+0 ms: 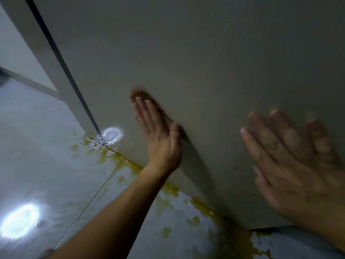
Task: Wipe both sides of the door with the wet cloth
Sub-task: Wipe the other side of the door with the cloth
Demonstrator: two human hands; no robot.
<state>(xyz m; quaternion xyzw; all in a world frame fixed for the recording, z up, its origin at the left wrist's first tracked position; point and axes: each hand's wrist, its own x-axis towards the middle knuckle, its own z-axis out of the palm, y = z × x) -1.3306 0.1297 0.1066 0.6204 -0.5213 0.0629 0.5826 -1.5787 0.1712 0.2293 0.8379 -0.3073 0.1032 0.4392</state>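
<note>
The pale grey door (205, 62) fills most of the head view, seen from low down near its bottom edge. My left hand (158, 135) lies flat against the door with the fingers straight. It presses a brownish cloth (139, 93) to the surface, and only a blurred edge of the cloth shows past the fingertips. My right hand (291, 165) rests flat on the door lower right, fingers spread, holding nothing; it is motion-blurred.
The door frame (46, 58) and a dark gap (61, 60) run down the left. The light floor tiles (46, 156) are wet and glossy with lamp reflections. Yellow-brown puddles (203, 204) lie along the door's bottom edge.
</note>
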